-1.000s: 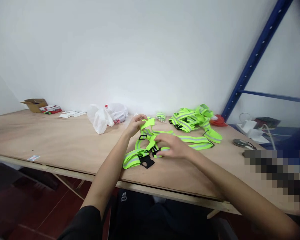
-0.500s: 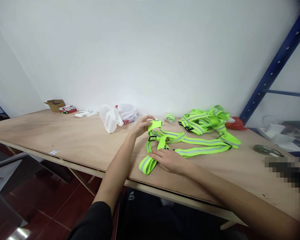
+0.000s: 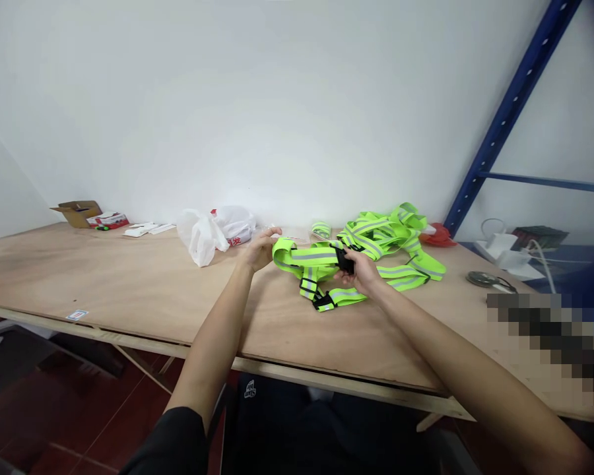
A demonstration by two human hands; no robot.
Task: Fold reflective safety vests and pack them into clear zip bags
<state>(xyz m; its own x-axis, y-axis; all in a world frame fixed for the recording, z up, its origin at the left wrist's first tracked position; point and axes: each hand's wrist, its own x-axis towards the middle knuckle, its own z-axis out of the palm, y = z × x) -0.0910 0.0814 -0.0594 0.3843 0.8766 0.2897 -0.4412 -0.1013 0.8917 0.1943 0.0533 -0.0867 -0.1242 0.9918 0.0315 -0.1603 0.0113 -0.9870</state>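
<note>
While the hands [image 3: 262, 252] [image 3: 362, 272] are apart, green strapping [image 3: 314, 255] lies between them.

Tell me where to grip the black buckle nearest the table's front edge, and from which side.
Pinch that black buckle across its plastic body, probably best from the near left: no webbing covers it there, while the lime-yellow reflective strap runs off to its right. The right hand, holding another buckle beyond it, makes that side more crowded.

White wall [image 3: 277, 119], red floor [image 3: 111, 402] (tiled).
</note>
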